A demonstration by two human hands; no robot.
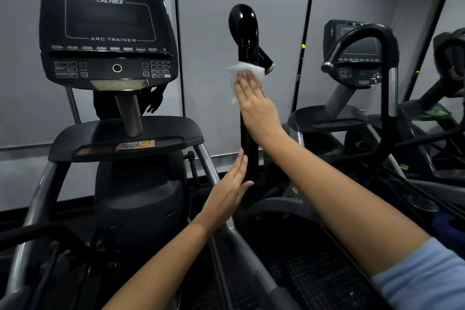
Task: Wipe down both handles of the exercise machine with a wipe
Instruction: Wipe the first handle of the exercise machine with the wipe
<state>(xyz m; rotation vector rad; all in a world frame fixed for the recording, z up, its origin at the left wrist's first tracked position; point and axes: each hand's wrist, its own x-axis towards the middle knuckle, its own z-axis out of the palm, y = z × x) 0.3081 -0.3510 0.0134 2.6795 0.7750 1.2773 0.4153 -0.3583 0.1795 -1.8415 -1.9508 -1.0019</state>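
Right hand, fingers straight, presses white wipe on black handle; left hand open, empty; console reads "CYBEX ARC TRAINER"

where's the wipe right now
In the head view the wipe sits right of centre, pressed flat against the black handle by the right hand, right of the console.

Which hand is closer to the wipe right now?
Right. The right hand presses flat on the wipe against the handle; the left hand is lower down beside the handle.
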